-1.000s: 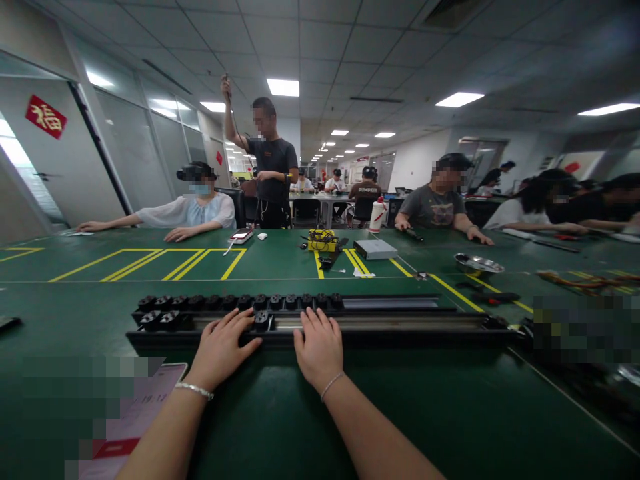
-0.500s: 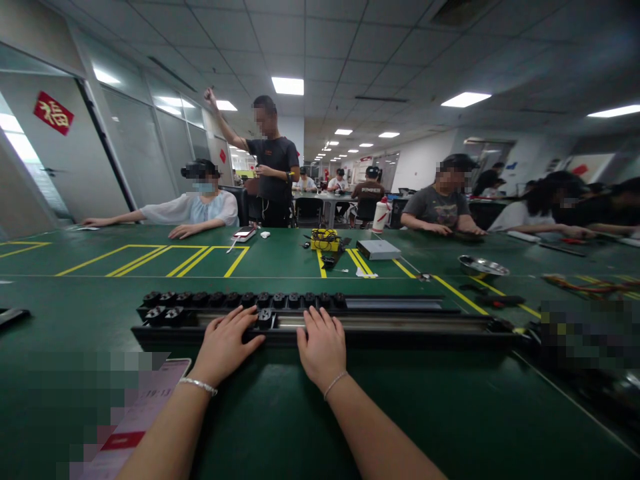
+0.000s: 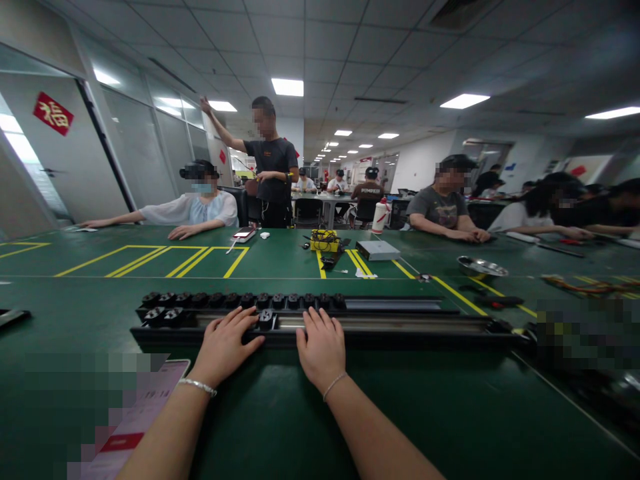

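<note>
Black rail (image 3: 400, 325): left hand (image 3: 225, 347), right hand (image 3: 320, 345) lie flat on it, fingers spread, grasping nothing. Black modules (image 3: 240, 300) fill its left end.

Forearms bare to frame edge. L hand (image 3: 225, 347): silver beaded bracelet (image 3: 197, 385) at wrist. R hand (image 3: 320, 347): thinner silver chain bracelet (image 3: 334, 385), also at wrist.

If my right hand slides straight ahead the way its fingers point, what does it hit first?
Most likely the row of black knobs along the far side of the long black rail; the right hand lies flat on that rail's near edge. Depth is hard to judge.
</note>
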Tool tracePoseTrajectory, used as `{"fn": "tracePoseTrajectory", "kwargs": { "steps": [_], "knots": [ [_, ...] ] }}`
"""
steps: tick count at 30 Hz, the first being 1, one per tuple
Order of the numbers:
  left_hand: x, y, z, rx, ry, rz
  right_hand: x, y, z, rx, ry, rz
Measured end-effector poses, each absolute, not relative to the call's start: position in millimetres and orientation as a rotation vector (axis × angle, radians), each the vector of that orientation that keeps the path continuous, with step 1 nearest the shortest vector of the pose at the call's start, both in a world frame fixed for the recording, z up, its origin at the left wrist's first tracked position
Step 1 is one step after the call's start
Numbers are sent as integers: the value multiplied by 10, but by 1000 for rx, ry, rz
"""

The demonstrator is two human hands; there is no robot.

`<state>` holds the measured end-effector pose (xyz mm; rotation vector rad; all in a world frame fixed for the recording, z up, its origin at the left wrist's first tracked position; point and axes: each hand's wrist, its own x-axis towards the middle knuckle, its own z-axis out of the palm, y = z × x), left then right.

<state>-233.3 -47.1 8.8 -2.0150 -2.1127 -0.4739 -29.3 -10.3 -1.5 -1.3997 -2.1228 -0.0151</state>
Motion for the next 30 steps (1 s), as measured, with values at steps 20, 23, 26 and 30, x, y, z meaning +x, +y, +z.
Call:
{"fn": "tracePoseTrajectory", "kwargs": {
  "steps": [20, 23, 26, 30],
  "knots": [
    [-2331, -459, 88, -2021, -2135, -462, -295, -103, -26, -1392, -2114, -16],
    [-2326, -462, 95, -2017, -2141, -458, -296, -103, -23, -1396, -2120, -19],
    [-2324, -466, 98, -2013, -2146, -454, -296, -106, -14, -1409, -2137, -24],
    [-2330, -469, 95, -2023, -2136, -465, -295, -111, -3, -1419, -2151, -27]
  ]
}}
